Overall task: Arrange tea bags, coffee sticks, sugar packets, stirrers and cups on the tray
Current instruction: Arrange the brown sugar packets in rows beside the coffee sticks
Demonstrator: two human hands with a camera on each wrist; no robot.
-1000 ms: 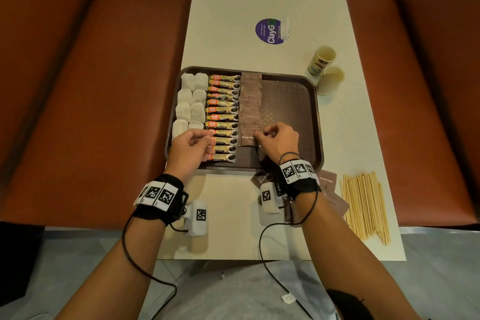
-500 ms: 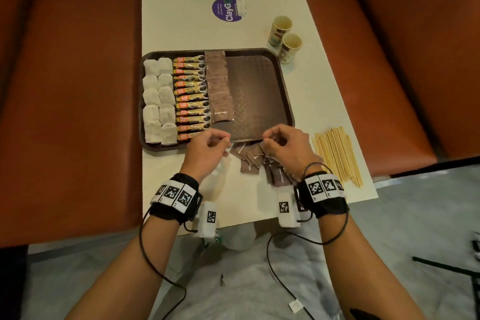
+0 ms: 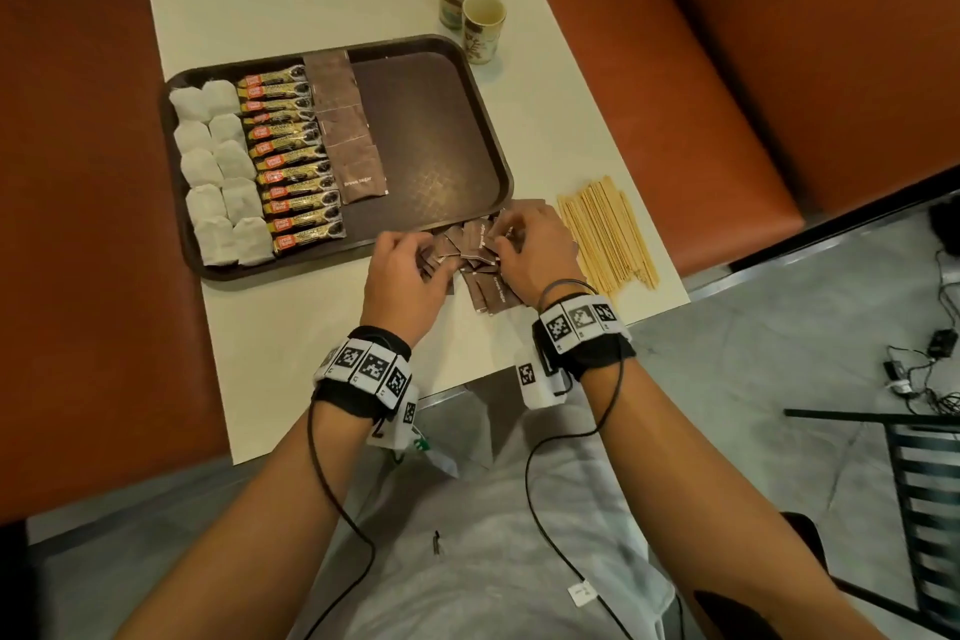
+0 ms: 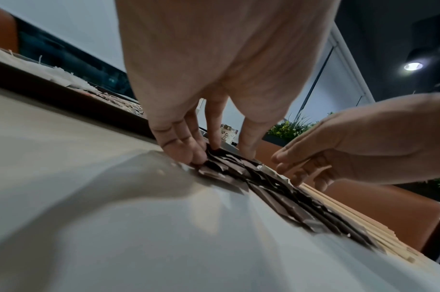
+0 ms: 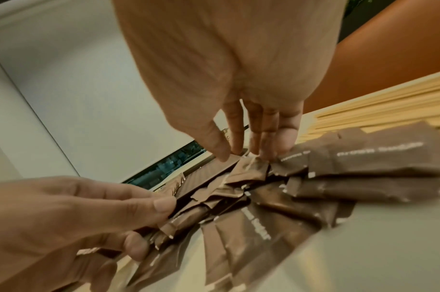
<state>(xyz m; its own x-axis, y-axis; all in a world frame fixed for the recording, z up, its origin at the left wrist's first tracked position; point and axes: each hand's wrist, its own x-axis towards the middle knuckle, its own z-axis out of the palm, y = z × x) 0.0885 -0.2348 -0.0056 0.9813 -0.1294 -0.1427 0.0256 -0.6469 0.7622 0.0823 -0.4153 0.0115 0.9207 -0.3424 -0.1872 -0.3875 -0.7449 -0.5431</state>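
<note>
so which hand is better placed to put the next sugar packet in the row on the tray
Probably the left. The left hand is on the loose brown sugar packets at the side nearer the tray's sugar row. The right hand works the far side, by the wooden stirrers.

The tray looks like dark plastic with a fine textured floor – faintly shiny – on a smooth, pale, satin table. Sugar packets are matt brown paper, creased; coffee sticks glossy foil; tea bags soft white fibrous paper. Stirrers are bare pale wood, the 2 cups printed paper.
</note>
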